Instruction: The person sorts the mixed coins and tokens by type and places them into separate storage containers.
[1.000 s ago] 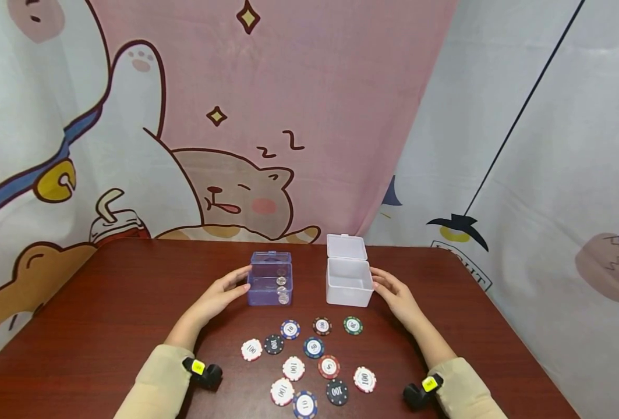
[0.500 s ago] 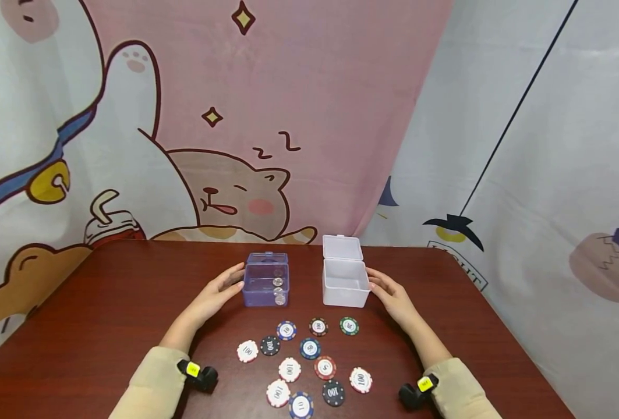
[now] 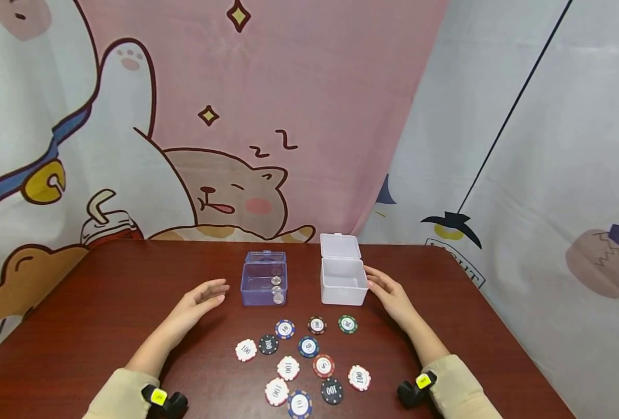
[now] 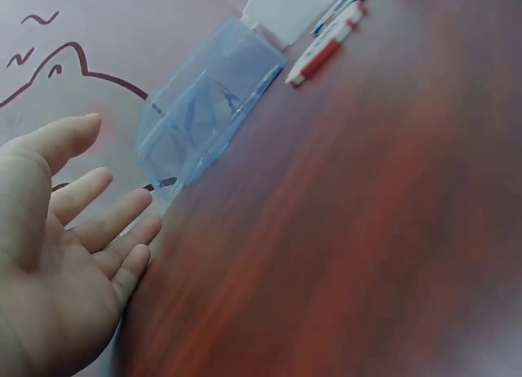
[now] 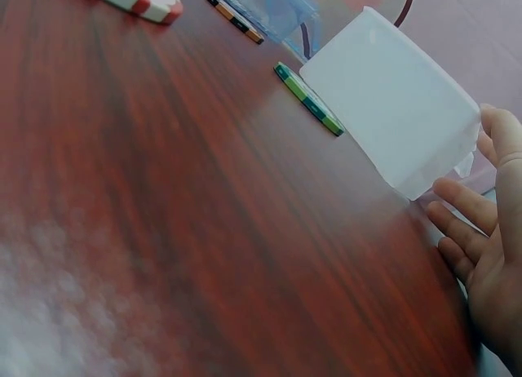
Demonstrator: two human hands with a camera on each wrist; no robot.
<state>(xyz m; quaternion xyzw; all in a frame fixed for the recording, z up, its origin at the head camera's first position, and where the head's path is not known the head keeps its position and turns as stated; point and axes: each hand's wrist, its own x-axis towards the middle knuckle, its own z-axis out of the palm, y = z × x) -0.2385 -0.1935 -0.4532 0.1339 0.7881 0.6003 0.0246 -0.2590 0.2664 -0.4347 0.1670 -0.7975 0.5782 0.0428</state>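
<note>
A clear blue plastic box (image 3: 259, 289) with its lid tipped back stands near the table's far side, with several silver coins (image 3: 277, 290) along its right part. My left hand (image 3: 200, 301) is a little left of it, fingers loosely spread and holding nothing; the left wrist view shows the palm and a gap to the box. To the right stands a white plastic box (image 3: 344, 291), lid up and nothing inside. My right hand (image 3: 393, 295) is at its right side, fingertips right at the wall and fingers relaxed.
Several poker chips (image 3: 308, 347) lie flat in front of the boxes, among them a green chip (image 3: 348, 324) close to the white box and a white-and-red chip (image 3: 359, 377) farther right. A printed cloth (image 3: 340, 116) hangs behind the dark wooden table (image 3: 131, 291).
My left hand has come away from the blue box, moving left and toward me. The right hand stays beside the white box. The head view has shifted slightly.
</note>
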